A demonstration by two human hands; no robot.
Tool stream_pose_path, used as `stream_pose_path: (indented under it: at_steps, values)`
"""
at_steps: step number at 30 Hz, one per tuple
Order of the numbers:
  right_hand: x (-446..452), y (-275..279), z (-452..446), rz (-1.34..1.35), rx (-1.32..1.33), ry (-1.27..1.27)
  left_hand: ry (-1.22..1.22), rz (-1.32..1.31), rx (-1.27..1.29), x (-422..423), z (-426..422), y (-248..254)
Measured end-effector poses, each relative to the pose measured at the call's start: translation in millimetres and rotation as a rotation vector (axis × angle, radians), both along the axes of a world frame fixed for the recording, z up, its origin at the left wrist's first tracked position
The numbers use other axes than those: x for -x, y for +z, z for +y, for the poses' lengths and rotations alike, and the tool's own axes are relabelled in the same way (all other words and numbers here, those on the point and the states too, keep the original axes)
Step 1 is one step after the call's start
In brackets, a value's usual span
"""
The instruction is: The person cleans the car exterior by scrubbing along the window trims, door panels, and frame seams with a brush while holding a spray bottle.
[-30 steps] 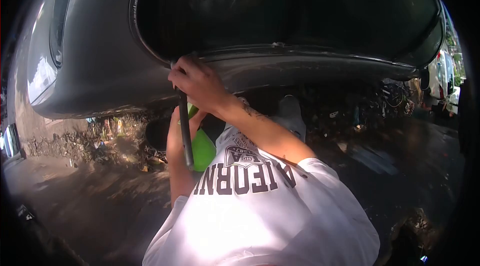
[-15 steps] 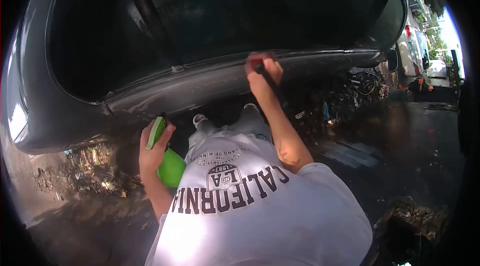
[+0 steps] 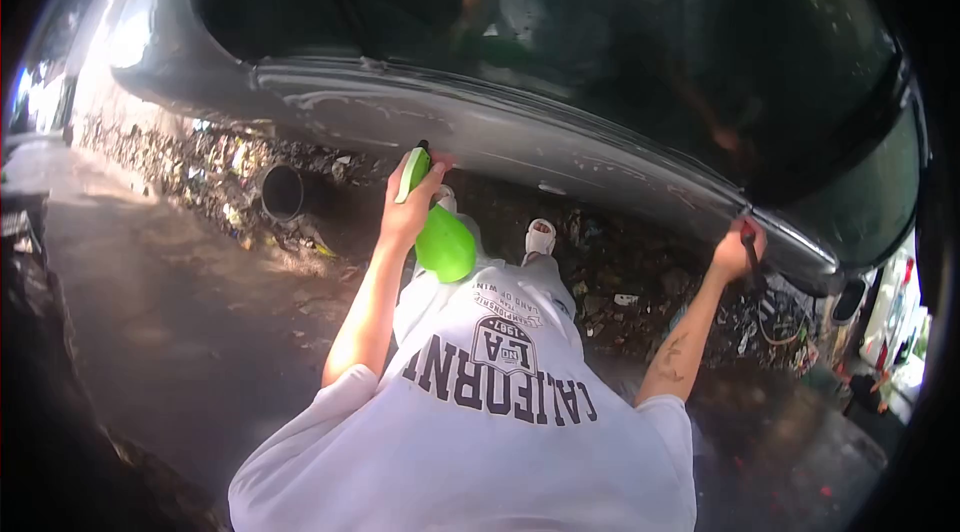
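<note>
Near the middle, my left hand (image 3: 408,204) grips the neck of a green spray bottle (image 3: 446,246), its body hanging below my fingers. Out to the right, my right hand (image 3: 738,250) is closed round a dark stick-like tool (image 3: 750,254), most of which is hidden or blurred. That hand is at the lower edge of the dark car window (image 3: 600,42), by the bright trim strip (image 3: 795,235). Under the window runs the grey car body (image 3: 480,137), with pale streaks on it.
Leaves and litter (image 3: 215,177) cover the ground along the car, with a round dark pot-like object (image 3: 283,193) among them. Wet pavement (image 3: 180,312) lies at left. Another vehicle (image 3: 890,312) stands at the far right, and my sandalled foot (image 3: 540,237) is below the car's side.
My right hand has moved far right along the window's lower edge with the dark tool. My left hand still holds the bottle, now away from the right hand. The view has shifted along the car.
</note>
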State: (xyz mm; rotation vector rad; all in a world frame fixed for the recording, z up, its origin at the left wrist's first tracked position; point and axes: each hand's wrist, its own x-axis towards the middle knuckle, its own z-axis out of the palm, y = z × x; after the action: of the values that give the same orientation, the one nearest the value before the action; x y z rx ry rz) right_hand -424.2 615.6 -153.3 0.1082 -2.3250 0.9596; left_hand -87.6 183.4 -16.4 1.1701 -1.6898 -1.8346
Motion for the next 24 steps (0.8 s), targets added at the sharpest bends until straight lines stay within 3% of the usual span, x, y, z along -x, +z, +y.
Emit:
stream_pose_path:
  at_steps: [1, 4, 9, 10, 15, 16, 17, 19, 23, 24]
  values:
    - [-10, 16, -1, -0.034, 0.078, 0.07, 0.11, 0.043, 0.053, -9, 2, -18]
    - [-44, 27, -24, 0.071, -0.042, 0.232, 0.328, 0.078, 0.142, -34, -11, -53]
    - [-125, 27, -94, -0.44, 0.231, 0.366, 0.553, 0.097, 0.201, -38, -42, -46]
    - [-138, 26, -110, -0.397, 0.261, 0.49, 0.562, 0.102, 0.194, -43, -54, -52]
    - [-193, 60, -195, -0.394, 0.119, 0.893, 0.455, 0.186, 0.022, -71, -100, -90]
    - [-203, 64, -210, -0.422, 0.111, 0.927, 0.387, 0.04, 0.243, -73, -106, -84]
    - [-213, 67, -228, -0.449, 0.105, 0.957, 0.373, 0.048, 0.234, -74, -110, -79]
    - [-232, 71, -268, -0.426, 0.082, 0.967, 0.37, 0.066, 0.216, -77, -114, -57]
    - [-287, 75, -358, -0.435, 0.13, 0.941, 0.27, 0.026, 0.067, -106, -152, -76]
    - [-304, 78, -381, -0.46, 0.148, 0.89, 0.194, 0.047, 0.154, -113, -159, -76]
